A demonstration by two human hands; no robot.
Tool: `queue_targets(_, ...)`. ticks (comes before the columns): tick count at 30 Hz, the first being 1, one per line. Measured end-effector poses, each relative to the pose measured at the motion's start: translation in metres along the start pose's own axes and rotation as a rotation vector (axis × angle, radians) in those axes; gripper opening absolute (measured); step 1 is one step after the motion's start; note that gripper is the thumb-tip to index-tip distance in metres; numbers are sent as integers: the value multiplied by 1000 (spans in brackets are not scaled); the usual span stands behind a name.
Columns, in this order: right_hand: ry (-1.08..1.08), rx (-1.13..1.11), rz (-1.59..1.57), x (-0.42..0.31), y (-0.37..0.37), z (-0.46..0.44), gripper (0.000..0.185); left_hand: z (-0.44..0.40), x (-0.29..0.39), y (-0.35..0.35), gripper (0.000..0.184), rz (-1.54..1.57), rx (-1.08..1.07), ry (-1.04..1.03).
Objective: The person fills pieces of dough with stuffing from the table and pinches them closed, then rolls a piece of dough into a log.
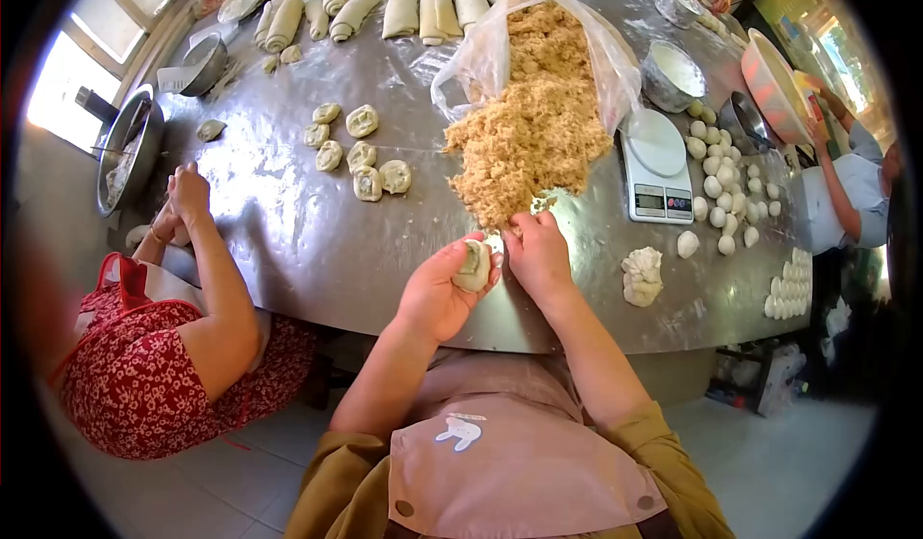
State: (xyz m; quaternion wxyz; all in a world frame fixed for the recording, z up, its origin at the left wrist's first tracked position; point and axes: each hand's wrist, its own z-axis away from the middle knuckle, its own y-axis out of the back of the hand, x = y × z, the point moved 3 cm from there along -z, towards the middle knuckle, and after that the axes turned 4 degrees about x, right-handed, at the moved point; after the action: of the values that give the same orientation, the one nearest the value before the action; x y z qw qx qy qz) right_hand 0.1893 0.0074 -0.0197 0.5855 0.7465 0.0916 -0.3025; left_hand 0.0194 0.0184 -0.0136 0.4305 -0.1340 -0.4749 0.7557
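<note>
In my left hand [431, 289] lies a small round piece of pale greenish dough [472, 266], cupped between the thumb and curled fingers. My right hand [540, 258] is closed, its fingertips pinching at the near edge of a heap of crumbly golden-brown filling [529, 106]. The fingers hide how much filling they hold. That heap spills toward me from an open clear plastic bag [615, 70]. Left of the heap, several dough pieces [361, 122] with swirled tops rest on the metal table [317, 236]. A loose lump of white dough [642, 276] sits to the right of my right hand.
A digital scale [660, 185] stands right of the filling, beside many white dough balls [721, 178]. Thick dough rolls [401, 12] line the back. Metal bowls [673, 75] stand around. One person in red [163, 366] sits at left; another person [846, 193] is at right.
</note>
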Motion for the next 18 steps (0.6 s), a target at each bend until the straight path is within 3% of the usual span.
queue_targets(5,-52,-97,-222,18,22,3,19,-8,-21,-6,27,-216,103,-136)
queue_targets(9,-19,-9,-462,-14,49,17,13,-16,-37,-13,27,-226,124,-204)
queue_targets(11,52,17,-455,-24,52,20,12,-20,-44,-24,29,-136,50,-173)
queue_targets(18,159,17,-416,-34,53,29,20,-24,-50,-23,33,-178,96,-237)
